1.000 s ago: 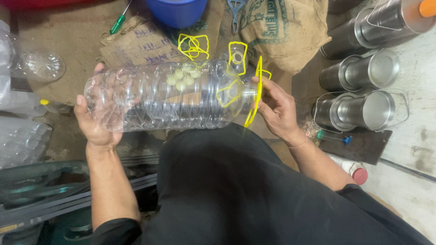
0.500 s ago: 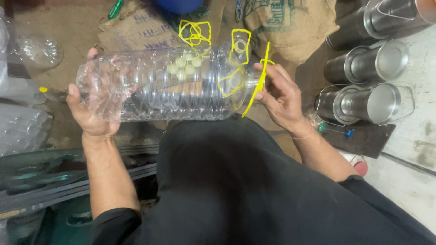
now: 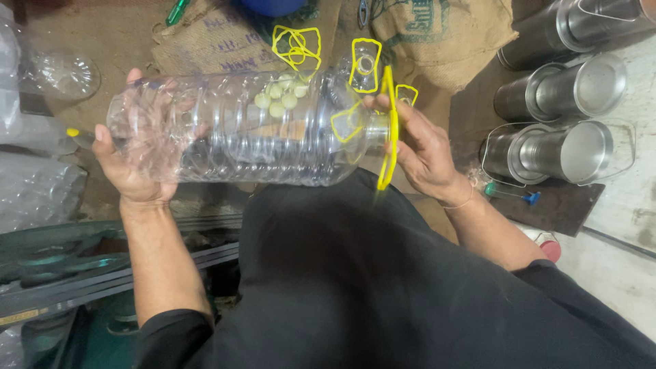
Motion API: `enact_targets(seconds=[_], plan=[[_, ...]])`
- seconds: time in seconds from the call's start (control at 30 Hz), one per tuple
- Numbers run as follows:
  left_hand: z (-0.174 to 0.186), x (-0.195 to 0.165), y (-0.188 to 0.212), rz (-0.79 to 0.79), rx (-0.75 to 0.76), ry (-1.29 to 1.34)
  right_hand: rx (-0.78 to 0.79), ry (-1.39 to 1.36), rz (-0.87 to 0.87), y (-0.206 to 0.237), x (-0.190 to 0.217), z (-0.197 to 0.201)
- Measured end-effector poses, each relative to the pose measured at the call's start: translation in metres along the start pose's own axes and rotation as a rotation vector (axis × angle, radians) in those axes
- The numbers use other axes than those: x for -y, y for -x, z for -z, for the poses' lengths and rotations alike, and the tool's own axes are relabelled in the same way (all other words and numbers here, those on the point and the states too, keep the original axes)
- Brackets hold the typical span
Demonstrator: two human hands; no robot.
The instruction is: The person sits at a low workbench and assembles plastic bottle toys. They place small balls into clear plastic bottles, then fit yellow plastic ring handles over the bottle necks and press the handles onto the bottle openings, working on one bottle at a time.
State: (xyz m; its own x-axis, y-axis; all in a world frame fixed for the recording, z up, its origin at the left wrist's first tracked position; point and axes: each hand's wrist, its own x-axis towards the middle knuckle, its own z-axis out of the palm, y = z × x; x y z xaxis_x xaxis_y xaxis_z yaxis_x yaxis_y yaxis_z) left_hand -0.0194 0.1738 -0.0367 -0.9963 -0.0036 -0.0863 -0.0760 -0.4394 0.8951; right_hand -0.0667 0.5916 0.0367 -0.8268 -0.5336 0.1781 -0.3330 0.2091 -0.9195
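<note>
Clear plastic bottle [image 3: 246, 133], horizontal: left hand [image 3: 133, 160] cups base; right hand [image 3: 420, 150] clamped on yellow handle ring [image 3: 388, 130] at neck. Steel canisters [image 3: 560, 147] beyond right hand.

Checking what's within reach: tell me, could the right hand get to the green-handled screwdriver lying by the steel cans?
Probably yes. The green-handled screwdriver lies just beyond the right hand with nothing between, but that hand is busy at the yellow handle of the clear bottle.

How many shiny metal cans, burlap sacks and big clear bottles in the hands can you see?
Big clear plastic bottle, held sideways between the left hand and the right hand: 1
Shiny metal cans lying on their sides, at right: 3
Burlap sacks on the floor: 2
Total: 6
</note>
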Motion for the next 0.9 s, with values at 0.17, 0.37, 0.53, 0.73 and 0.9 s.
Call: enact_targets(seconds=[0.17,0.37,0.53,0.73,0.9], plan=[[0.005,0.008,-0.003,-0.002,0.007,0.113,-0.004,0.002,-0.019,0.003,0.003,-0.001],[0.011,0.009,-0.005,0.013,0.031,0.12,-0.028,-0.147,-0.017,0.007,-0.002,-0.005],[0.002,0.011,-0.006,0.005,0.048,0.148,-0.061,-0.232,-0.043,0.013,-0.005,-0.005],[0.006,0.019,-0.003,0.029,0.03,0.162,-0.078,-0.178,-0.102,0.013,-0.003,-0.004],[0.018,0.029,-0.016,-0.055,-0.107,0.076,-0.143,-0.002,-0.114,0.0,0.015,-0.012]])
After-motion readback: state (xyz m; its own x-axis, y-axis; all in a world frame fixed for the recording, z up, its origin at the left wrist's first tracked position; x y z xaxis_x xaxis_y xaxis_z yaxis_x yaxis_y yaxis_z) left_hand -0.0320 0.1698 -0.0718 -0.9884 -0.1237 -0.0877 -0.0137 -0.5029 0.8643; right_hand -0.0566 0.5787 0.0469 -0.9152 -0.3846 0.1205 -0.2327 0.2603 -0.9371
